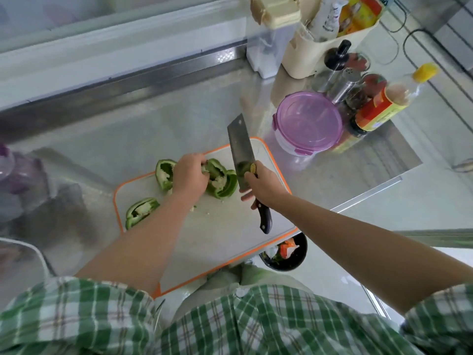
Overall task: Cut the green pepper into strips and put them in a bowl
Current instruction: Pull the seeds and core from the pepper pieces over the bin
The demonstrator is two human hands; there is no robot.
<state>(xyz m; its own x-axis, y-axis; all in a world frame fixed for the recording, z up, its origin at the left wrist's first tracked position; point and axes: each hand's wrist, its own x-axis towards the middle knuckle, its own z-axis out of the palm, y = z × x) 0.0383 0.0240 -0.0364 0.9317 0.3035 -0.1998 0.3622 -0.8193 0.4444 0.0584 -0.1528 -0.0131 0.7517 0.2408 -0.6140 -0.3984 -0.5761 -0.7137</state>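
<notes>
Three green pepper pieces lie cut side up on a white cutting board (225, 234) with an orange rim. My left hand (190, 175) presses on the largest pepper half (222, 181), fingers inside its seedy core. A second pepper piece (163, 173) lies just left of that hand and a third pepper piece (140, 210) sits near the board's left edge. My right hand (263, 184) is shut on a cleaver (242, 152) by its dark handle, the blade raised and pointing away, just right of the held half.
A purple-lidded container (308, 123) stands right of the board, with bottles (384, 103), shakers and a beige rack behind it. A dark bowl (285, 253) with scraps sits below the counter's front edge. Purple-tinted containers (20, 172) stand at the far left on the steel counter.
</notes>
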